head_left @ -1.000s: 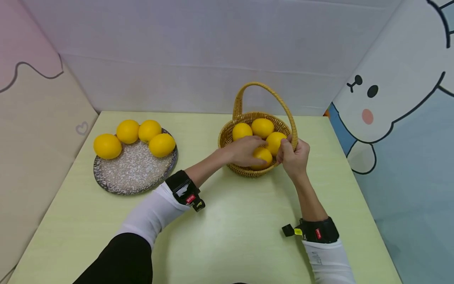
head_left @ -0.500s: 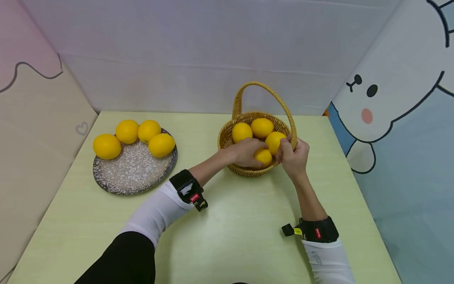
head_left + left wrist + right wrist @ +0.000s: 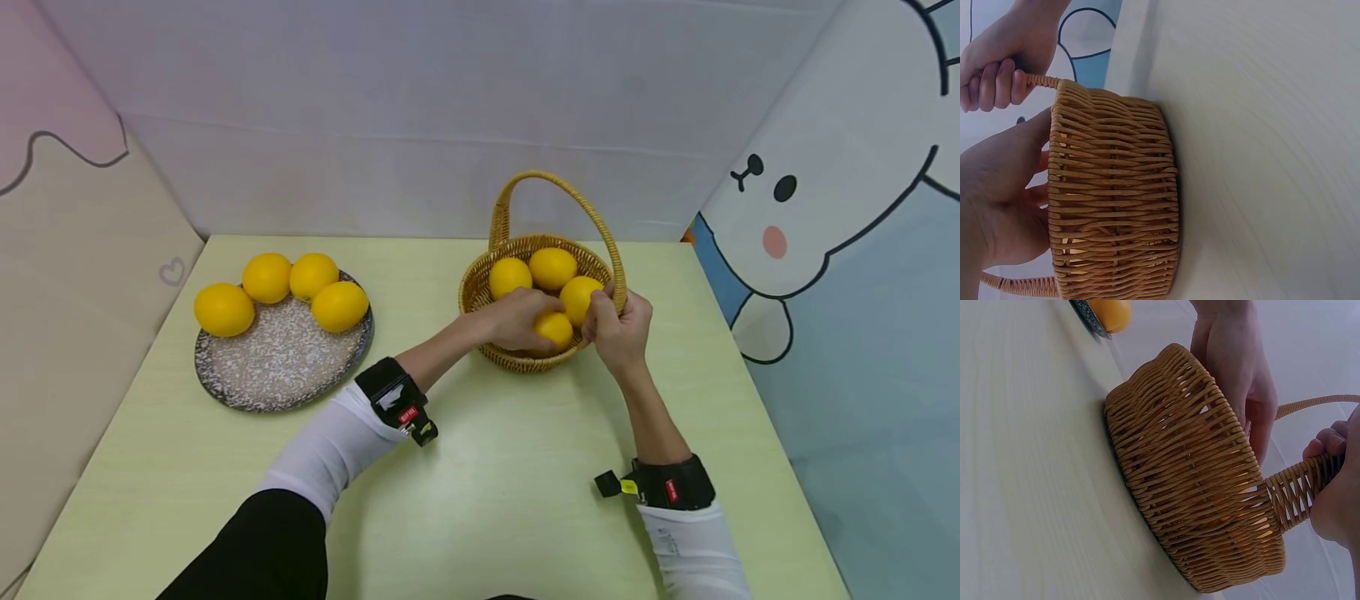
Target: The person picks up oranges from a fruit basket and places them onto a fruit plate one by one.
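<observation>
A woven wicker basket (image 3: 517,363) stands upright on the table with several lemons inside, among them one at the back (image 3: 553,268). My left hand (image 3: 513,321) reaches into it from the left, fingers and thumb around the front lemon (image 3: 553,332). In the left wrist view the basket wall (image 3: 1116,194) hides the fingertips. My right hand (image 3: 622,333) grips the lower right end of the basket's handle (image 3: 577,193); in the right wrist view the fingers wrap around the handle base (image 3: 1291,495).
To the left lies a round speckled plate (image 3: 277,367) with several lemons along its back rim, one (image 3: 225,310) overhanging the left side. A white wall (image 3: 360,183) rises behind the table (image 3: 480,492), and a printed panel (image 3: 862,333) stands at the right.
The left hand's fingers have closed in around the front lemon, having been spread over it a second ago. The right hand stays on the handle; the basket and plate keep their places.
</observation>
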Motion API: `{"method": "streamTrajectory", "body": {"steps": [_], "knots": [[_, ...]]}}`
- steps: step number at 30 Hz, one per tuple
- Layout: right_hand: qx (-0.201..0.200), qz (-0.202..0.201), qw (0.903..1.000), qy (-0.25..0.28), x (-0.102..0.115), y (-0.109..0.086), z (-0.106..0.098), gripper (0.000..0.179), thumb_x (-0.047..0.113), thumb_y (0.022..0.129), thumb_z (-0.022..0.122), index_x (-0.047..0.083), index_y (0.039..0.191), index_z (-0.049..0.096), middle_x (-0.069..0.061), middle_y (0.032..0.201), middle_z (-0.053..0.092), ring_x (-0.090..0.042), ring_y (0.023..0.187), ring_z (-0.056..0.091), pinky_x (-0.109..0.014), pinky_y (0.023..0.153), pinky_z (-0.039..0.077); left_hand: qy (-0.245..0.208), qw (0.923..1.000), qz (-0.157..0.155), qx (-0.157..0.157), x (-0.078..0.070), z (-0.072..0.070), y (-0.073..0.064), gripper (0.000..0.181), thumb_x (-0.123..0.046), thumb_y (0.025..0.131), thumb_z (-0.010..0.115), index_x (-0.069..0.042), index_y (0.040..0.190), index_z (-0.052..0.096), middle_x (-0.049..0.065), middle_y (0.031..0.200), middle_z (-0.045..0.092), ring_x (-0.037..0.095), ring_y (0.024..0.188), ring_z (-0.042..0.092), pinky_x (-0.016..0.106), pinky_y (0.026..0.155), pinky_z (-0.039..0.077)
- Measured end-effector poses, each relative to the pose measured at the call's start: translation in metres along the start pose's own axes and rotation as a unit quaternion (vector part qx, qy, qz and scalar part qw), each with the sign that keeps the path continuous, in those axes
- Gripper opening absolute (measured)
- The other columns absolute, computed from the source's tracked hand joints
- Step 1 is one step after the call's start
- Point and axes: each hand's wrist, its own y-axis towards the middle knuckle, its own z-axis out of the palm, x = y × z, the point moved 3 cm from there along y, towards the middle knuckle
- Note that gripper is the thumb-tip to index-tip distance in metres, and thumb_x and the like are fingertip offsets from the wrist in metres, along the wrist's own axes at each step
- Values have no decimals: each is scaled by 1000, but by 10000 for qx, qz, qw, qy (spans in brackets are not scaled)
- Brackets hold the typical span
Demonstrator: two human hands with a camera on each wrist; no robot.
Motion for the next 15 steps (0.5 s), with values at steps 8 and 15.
{"method": "streamTrajectory", "body": {"steps": [8, 15], "knots": [[9, -10, 10000, 0, 1, 1, 1, 38, -2, 100, 48, -5, 63, 41, -5, 44, 43, -14, 33, 41, -26, 29, 39, -94, 9997, 26, -238, 4, -5, -6, 62, -34, 92, 75, -4, 144, 60, 2, 130, 66, 10, 98, 56, 26, 86, 48], [-4, 1, 10000, -7, 1, 1, 2, 38, -3, 100, 47, -5, 63, 41, -4, 44, 43, -14, 33, 41, -27, 28, 38, -355, 9963, -61, -781, 7, -16, -15, 60, -37, 88, 78, -11, 140, 63, -3, 124, 67, 8, 90, 55, 23, 75, 47]]}}
